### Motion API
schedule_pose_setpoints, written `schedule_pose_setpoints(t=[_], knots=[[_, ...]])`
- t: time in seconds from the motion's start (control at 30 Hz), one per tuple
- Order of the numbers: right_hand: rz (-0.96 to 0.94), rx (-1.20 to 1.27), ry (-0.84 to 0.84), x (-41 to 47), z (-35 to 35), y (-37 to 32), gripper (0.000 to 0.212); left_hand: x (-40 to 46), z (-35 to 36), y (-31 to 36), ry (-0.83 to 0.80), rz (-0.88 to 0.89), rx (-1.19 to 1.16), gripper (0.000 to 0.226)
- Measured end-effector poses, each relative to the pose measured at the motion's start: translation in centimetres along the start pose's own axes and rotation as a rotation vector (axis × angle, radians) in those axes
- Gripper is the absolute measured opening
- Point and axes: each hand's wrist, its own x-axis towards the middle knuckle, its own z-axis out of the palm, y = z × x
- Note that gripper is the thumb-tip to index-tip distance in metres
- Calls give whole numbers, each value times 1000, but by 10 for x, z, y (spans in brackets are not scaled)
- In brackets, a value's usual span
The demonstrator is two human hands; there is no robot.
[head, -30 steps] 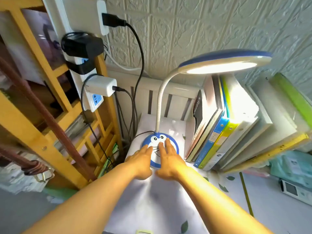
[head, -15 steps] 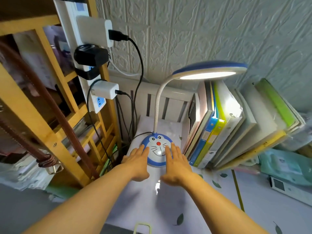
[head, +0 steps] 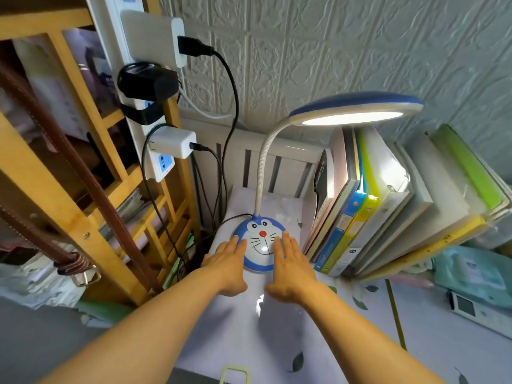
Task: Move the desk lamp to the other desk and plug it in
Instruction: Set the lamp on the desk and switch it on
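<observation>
A desk lamp stands at the back of the desk, lit. Its round blue base (head: 260, 239) bears a cartoon cat face, a white gooseneck (head: 261, 164) rises from it, and the blue-and-white head (head: 354, 110) shines down. A black cord (head: 235, 217) runs from the base toward the white power strip (head: 163, 164) on the left. My left hand (head: 228, 266) lies flat at the base's left edge, fingers apart. My right hand (head: 291, 266) lies flat at its right edge, fingertips touching the base. Neither hand holds anything.
A row of folders and books (head: 360, 206) leans just right of the lamp. A wooden shelf frame (head: 69, 212) with brown straps stands to the left. Several chargers and cables fill the power strip. A small white device (head: 471, 309) lies at the right on the desk (head: 277, 342).
Both hands have slid back off the top of the lamp base to its near edges. The view has pulled back and tilted, showing more of the base's face.
</observation>
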Motion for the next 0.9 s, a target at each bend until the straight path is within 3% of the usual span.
schedule_pose_setpoints(t=[0.7, 0.9], knots=[[-115, -29, 2, 26, 8, -18, 102, 31, 15, -5, -50, 52, -43, 102], [-102, -210, 24, 26, 9, -18, 106, 31, 19, -1, -11, 43, -131, 103]])
